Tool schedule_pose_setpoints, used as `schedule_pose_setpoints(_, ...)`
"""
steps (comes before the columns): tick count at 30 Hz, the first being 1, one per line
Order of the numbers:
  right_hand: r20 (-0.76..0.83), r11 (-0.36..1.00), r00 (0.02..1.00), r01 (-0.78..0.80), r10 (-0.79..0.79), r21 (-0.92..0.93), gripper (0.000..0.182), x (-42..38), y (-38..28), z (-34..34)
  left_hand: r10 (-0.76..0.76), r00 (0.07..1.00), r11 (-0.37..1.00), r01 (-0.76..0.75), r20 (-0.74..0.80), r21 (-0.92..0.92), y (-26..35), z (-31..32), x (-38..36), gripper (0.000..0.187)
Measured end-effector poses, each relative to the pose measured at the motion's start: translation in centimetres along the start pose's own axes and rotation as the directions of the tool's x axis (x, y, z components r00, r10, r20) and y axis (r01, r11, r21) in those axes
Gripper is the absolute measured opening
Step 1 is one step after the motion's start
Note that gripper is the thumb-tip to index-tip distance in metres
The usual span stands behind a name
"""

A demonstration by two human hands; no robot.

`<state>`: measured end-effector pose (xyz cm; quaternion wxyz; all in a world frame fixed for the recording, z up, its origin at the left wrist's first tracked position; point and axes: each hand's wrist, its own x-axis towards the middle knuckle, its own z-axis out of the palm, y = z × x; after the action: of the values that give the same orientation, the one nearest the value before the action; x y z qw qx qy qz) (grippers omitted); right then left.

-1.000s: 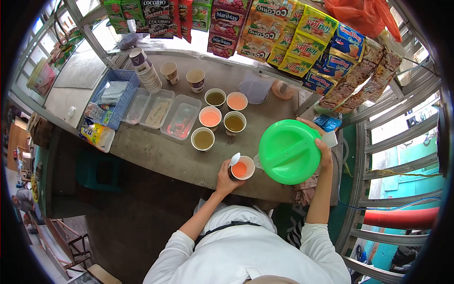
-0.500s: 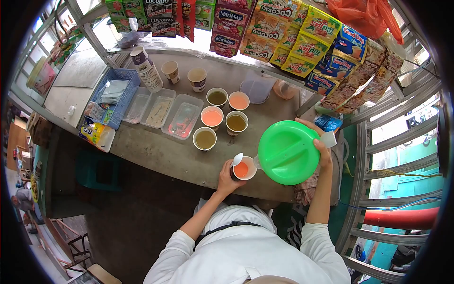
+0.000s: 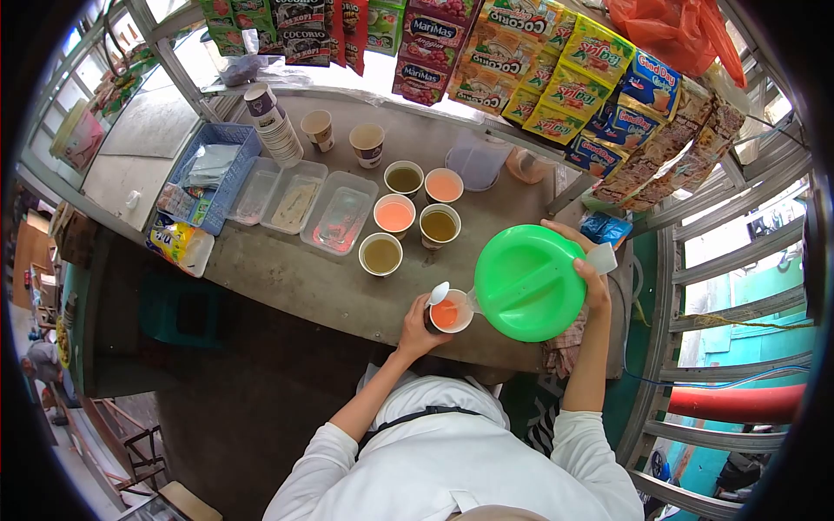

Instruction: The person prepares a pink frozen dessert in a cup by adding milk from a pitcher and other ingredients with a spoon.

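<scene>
Left hand [image 3: 419, 328]: fingers wrapped round paper cup [image 3: 452, 311], orange drink inside. Right hand [image 3: 580, 265]: fingers gripping green-lidded pitcher [image 3: 530, 283], spout at rim.

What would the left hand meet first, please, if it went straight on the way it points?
Beyond the paper cup it holds, the left hand would probably meet the rightmost olive-brown drink on the counter, though its height is unclear.

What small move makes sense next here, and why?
Probably pour a little more from the green-lidded pitcher in the right hand: its spout is at the rim of the cup in the left hand, where the orange drink sits lower than in the two orange-filled cups.
</scene>
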<state>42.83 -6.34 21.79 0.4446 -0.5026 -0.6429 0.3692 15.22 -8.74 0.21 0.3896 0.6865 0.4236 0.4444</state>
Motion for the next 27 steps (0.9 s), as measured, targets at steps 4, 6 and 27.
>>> schedule_pose_setpoints(4,-0.007,0.998,1.0,0.018,-0.018,-0.056,0.073,0.09,-0.16,0.18,0.003,1.0,1.0,-0.003,0.002,0.01,0.16,-0.05,0.04,0.085)
schedule_pose_setpoints(6,-0.005,0.998,1.0,0.024,-0.024,-0.064,0.072,0.06,-0.18,0.26,-0.007,1.0,1.0,0.007,0.007,0.007,-0.04,-0.01,-0.05,0.085)
schedule_pose_setpoints(27,0.006,0.992,0.999,-0.044,0.044,0.115,0.069,-0.3,-0.39,-0.35,0.005,1.0,1.0,-0.005,-0.009,0.018,-0.66,0.3,-0.11,0.086)
